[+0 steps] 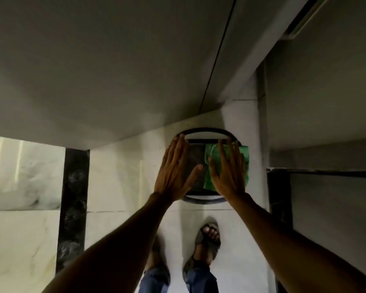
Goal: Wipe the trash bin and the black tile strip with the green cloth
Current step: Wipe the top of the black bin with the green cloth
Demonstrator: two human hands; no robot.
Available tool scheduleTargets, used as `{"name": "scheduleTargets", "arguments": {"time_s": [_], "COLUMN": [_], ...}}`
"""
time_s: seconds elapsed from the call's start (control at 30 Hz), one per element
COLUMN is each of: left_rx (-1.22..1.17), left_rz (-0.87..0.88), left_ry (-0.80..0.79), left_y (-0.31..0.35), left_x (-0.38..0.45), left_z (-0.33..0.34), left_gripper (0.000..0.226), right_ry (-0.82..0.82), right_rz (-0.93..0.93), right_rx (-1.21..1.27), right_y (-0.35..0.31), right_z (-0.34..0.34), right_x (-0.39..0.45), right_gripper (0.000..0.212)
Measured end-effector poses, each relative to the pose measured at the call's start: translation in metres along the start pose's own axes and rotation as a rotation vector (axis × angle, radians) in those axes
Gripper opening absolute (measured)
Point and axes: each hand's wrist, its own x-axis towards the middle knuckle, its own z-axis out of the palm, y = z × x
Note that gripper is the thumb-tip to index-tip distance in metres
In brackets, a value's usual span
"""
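both hands are down on the top of the round, dark-rimmed trash bin point(205, 132), which stands on the pale marble floor point(118, 166) just ahead of the person's sandalled feet. the right hand point(228, 172) lies flat with its fingers point(222, 149) spread and straight, pressing the crumpled green cloth point(209, 180) onto the right half of the dark lid; nothing is pinched, the palm simply pins it. the left hand point(173, 172) rests open on the lid's left side, fingers splayed, seemingly steadying the bin, though the dim light makes contact hard to confirm. the glossy black tile strip point(74, 199) runs lengthwise toward and away from the person, well apart to the left of the bin, nearer the left hand, so reaching it would likely mean carrying the cloth leftward across the floor.
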Motion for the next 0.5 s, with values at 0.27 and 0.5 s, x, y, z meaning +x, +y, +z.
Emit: {"name": "scheduleTargets", "arguments": {"time_s": [0.27,0.5], "left_rx": [0.089,0.048], "left_rz": [0.009,-0.061], "left_ry": [0.026,0.136], "left_y": [-0.042,-0.052], "left_x": [0.014,0.026], "left_z": [0.086,0.114], "left_gripper": [0.096,0.098], "right_ry": [0.148,0.269], "right_rz": [-0.094,-0.134], "right_rx": [-0.27,-0.37], "right_y": [0.056,0.07], "right_z": [0.072,0.1], "right_x": [0.015,0.027], "right_gripper": [0.081,0.075]}}
